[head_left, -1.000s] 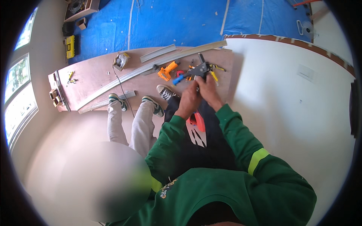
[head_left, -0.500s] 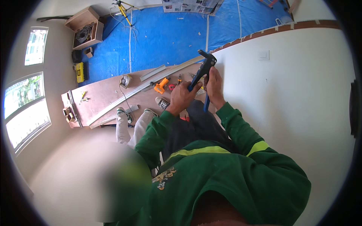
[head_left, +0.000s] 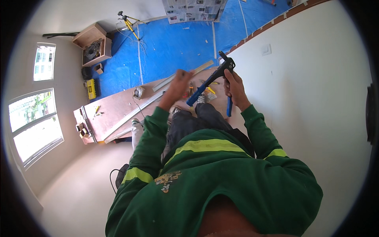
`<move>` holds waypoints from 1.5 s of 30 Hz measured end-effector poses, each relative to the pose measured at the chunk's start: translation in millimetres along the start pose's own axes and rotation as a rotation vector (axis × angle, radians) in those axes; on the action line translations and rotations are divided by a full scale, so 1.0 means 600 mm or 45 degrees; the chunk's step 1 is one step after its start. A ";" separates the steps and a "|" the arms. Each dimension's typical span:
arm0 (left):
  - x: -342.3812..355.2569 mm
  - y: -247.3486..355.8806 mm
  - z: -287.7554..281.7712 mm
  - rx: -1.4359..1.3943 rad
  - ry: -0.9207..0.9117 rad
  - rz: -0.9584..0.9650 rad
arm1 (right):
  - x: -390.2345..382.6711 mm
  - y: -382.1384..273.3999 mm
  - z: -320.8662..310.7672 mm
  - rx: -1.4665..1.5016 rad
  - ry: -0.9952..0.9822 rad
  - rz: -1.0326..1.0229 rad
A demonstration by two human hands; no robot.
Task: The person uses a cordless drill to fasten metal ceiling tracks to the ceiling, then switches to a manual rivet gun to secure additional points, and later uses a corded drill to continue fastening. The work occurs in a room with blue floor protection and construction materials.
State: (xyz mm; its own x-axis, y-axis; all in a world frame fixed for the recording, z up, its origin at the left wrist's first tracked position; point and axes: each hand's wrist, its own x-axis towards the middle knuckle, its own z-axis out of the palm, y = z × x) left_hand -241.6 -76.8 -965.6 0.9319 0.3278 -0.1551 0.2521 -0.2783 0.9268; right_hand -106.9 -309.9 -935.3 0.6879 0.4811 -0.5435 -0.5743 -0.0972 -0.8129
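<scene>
My right hand point(head_left: 235, 85) grips a hand riveter point(head_left: 212, 81) around its black head. The riveter's two blue-gripped handles are spread apart, and its nose points up and away from me. My left hand point(head_left: 178, 87) is raised to the left of the riveter, apart from it. Motion smears its fingers, so I cannot tell whether anything is in them. Below the tool, pliers point(head_left: 191, 87) and a yellow-handled tool point(head_left: 211, 90) lie on the wooden board point(head_left: 118, 102).
Long metal channels point(head_left: 128, 118) cross the board. Another person's leg point(head_left: 136, 136) is beside my left arm. A white wall point(head_left: 300, 98) rises on my right. Blue sheeting point(head_left: 173, 47) covers the floor ahead, with a yellow tripod point(head_left: 129, 25), a toolbox point(head_left: 91, 89) and an open wooden box point(head_left: 96, 51).
My left hand has let go of the riveter and moved up and left. My right hand still holds the tool, whose handles are wider apart. The other person is now mostly hidden.
</scene>
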 end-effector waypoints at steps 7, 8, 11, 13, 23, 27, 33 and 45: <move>0.008 0.098 -0.158 -0.877 0.140 -0.233 | -0.030 -0.076 0.095 0.053 -0.163 -0.185; 0.010 0.123 -0.169 -0.871 0.169 -0.134 | -0.033 -0.089 0.112 0.097 -0.210 -0.166; 0.023 0.191 -0.206 -1.029 0.277 0.114 | -0.046 -0.131 0.159 0.105 -0.369 -0.221; 0.031 0.226 -0.226 -1.049 0.374 0.219 | -0.056 -0.155 0.187 0.014 -0.429 -0.294; 0.049 0.303 -0.272 -1.012 0.294 0.465 | -0.091 -0.220 0.240 -0.099 -0.606 -0.472; 0.050 0.312 -0.271 -1.074 0.215 0.483 | -0.093 -0.231 0.241 -0.096 -0.576 -0.475; 0.055 0.325 -0.255 -1.390 0.185 0.434 | -0.091 -0.236 0.246 -0.108 -0.565 -0.476; 0.048 0.332 -0.248 -1.368 0.302 0.554 | -0.089 -0.231 0.262 -0.156 -0.562 -0.488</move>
State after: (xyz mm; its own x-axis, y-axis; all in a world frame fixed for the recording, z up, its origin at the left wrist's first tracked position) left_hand -203.5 11.7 -734.6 0.7851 0.5838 0.2067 -0.5282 0.4570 0.7156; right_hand -133.8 -185.2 -760.7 0.5716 0.8157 -0.0893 -0.2478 0.0678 -0.9664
